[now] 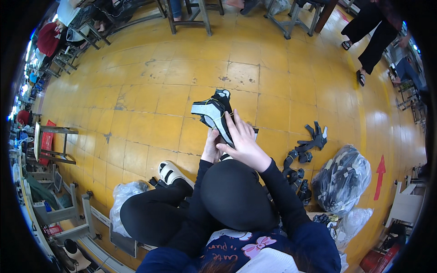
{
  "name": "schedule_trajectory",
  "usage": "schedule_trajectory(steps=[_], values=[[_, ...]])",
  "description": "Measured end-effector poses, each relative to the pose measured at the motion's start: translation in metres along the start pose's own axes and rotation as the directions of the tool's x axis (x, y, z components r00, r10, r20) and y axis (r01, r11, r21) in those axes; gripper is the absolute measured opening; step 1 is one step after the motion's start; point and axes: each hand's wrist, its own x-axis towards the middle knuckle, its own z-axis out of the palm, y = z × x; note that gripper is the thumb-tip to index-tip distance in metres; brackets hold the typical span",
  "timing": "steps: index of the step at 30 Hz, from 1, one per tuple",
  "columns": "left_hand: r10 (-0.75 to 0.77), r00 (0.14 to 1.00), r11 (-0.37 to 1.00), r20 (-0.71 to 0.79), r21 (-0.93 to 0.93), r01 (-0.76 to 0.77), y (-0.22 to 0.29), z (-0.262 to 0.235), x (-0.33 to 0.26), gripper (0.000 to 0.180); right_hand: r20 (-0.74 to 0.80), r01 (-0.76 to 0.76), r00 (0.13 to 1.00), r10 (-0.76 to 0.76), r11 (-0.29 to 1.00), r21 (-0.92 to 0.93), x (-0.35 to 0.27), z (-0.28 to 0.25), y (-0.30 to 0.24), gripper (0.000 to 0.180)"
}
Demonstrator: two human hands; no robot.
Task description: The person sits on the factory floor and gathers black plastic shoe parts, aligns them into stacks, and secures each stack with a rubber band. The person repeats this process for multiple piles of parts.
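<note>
In front of my knees I hold a bundle of black and light-grey glove pieces (213,109), with a thin yellow rubber band around it. My left hand (211,146) grips its lower end from the left, some of its fingers hidden behind it. My right hand (243,140) lies along the bundle's right side, its long fingers stretched over the grey strip and its thumb reaching across the lower end. The fingertips are by the yellow band. On the floor to the right lies a black glove-shaped bundle (314,136), with several dark banded bundles (296,170) nearer my leg.
A big clear plastic bag (342,179) full of black and grey pieces stands at the right, by a red floor arrow (379,177). Another clear bag (127,200) is beside my left leg. Stools (54,142) stand left and far. A person in black trousers (371,34) is far right.
</note>
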Motion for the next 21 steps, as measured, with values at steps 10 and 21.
schedule_trajectory(steps=[10,21], values=[[0.025,0.996,0.995,-0.083,0.099,-0.017,0.008,0.010,0.000,0.057,-0.010,0.100,0.995,-0.101,0.995,-0.017,0.001,-0.006,0.007,0.082],[-0.049,0.997,0.983,0.056,0.181,0.038,0.016,-0.006,-0.016,0.052,-0.195,0.026,0.981,-0.020,0.999,0.029,0.006,0.011,0.003,0.114]])
